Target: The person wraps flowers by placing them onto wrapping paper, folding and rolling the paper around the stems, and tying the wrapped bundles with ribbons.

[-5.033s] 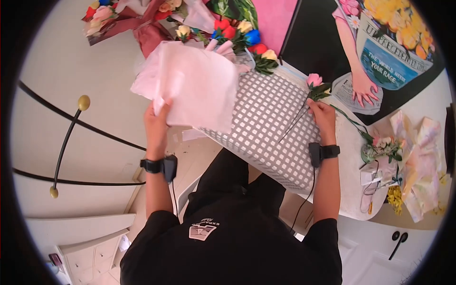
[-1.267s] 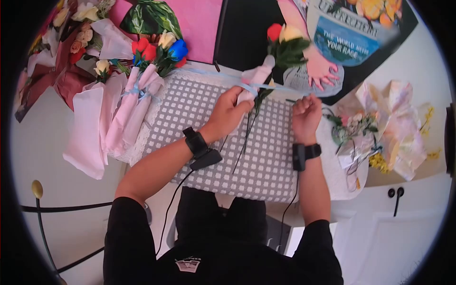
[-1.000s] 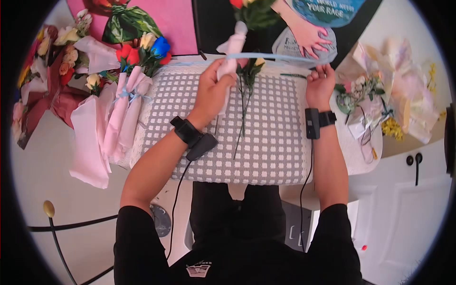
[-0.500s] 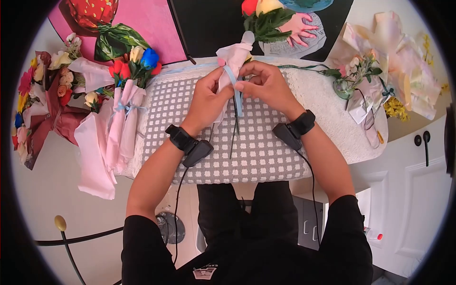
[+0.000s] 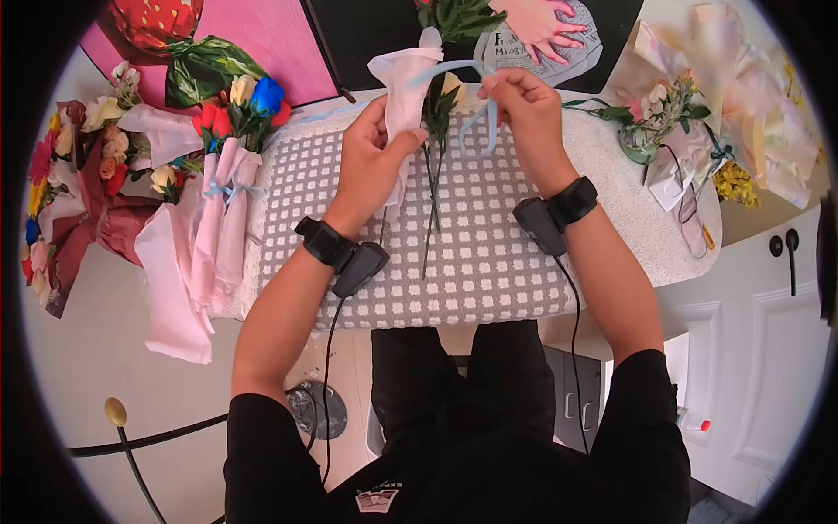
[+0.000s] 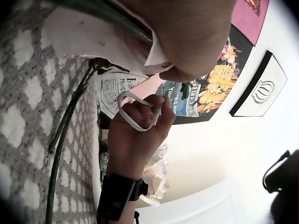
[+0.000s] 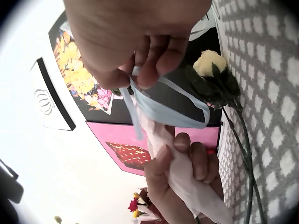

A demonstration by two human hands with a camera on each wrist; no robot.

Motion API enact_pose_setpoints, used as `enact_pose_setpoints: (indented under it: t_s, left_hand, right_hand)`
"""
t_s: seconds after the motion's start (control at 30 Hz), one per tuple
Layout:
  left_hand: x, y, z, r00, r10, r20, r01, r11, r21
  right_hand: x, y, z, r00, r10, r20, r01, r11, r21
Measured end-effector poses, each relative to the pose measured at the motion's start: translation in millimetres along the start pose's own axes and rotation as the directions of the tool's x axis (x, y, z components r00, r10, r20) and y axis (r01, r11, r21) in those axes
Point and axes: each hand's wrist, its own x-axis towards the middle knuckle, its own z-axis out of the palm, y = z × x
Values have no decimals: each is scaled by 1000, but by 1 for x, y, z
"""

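My left hand point(image 5: 371, 162) grips a narrow bundle rolled in pale pink wrapping paper point(image 5: 406, 92), with green leaves and part of a red bloom at its top, cut off by the head view's upper edge. Between the thumb and fingers of my right hand point(image 5: 530, 127), a light blue ribbon point(image 7: 163, 112) is pinched. It runs across to the wrapped bundle and hangs in a loop below the fingers. Just right of the bundle, a cream rose point(image 7: 210, 64) with long dark stems point(image 5: 429, 214) lies on the checked grey-and-white cushion point(image 5: 489, 253).
At left lie finished-looking pink-wrapped flowers point(image 5: 223, 210) with blue ties, beside a large bouquet in dark red paper point(image 5: 113, 218). A small glass vase point(image 5: 637, 144) and pastel wrapping paper point(image 5: 742, 113) stand at right. Painted canvases point(image 5: 253, 52) lean behind the table.
Earlier the left hand held a pink paper sheet and the right a pink rose. Over the last half second my right hand has drawn away up and right from the bundle, with the ribbon.
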Motion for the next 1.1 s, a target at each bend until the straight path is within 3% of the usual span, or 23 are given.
enact_pose_setpoints:
  t_s: [0.07,0.17,0.3,0.4,0.47,0.5,0.57,0.73,0.83,0.9,0.93,1.03,1.1]
  left_hand:
    - [0,3,2,999,21,-24,-21,999,-27]
    - [-1,4,1,998,-58,-18,58,998,19]
    - [1,0,-2,999,18,-44,-19,999,-32]
    - [2,-2,-6,996,4,-92,-5,1000,-17]
    - [2,-1,-6,997,-4,-82,3,1000,-14]
    - [2,-1,-6,997,-10,-73,10,1000,0]
    - [0,-1,-4,997,1,-73,-2,1000,-11]
    - [2,-2,-4,998,13,-59,-13,1000,11]
    - [-1,0,-3,999,-7,-39,7,1000,1]
    - [0,3,2,997,29,-71,-28,999,25]
    - [1,4,0,997,34,-71,-32,999,28]
    - [0,2,-4,997,-30,-72,32,999,20]
    - [0,6,-1,994,-74,-83,74,997,-6]
  right_hand:
    - [4,1,-4,998,-45,-45,44,999,-7]
    - [5,1,-9,987,-109,-116,106,994,-30]
    - [11,0,-16,957,-224,-184,196,968,-156]
    - [20,0,-29,903,-348,-253,280,922,-268]
    - [28,1,-41,824,-453,-340,338,875,-347]
    - [31,1,-47,824,-454,-340,337,873,-352]
    - [35,0,-57,748,-512,-422,334,840,-428]
    - [45,2,-84,660,-606,-444,299,754,-585]
    - [46,6,-107,636,-615,-465,170,700,-693]
    - [51,17,-124,646,-746,-164,76,276,-958]
    - [45,15,-119,758,-595,-267,-71,332,-941]
    - [41,14,-98,717,-628,-302,-189,242,-952]
    - [38,4,-90,716,-660,-225,-125,196,-973]
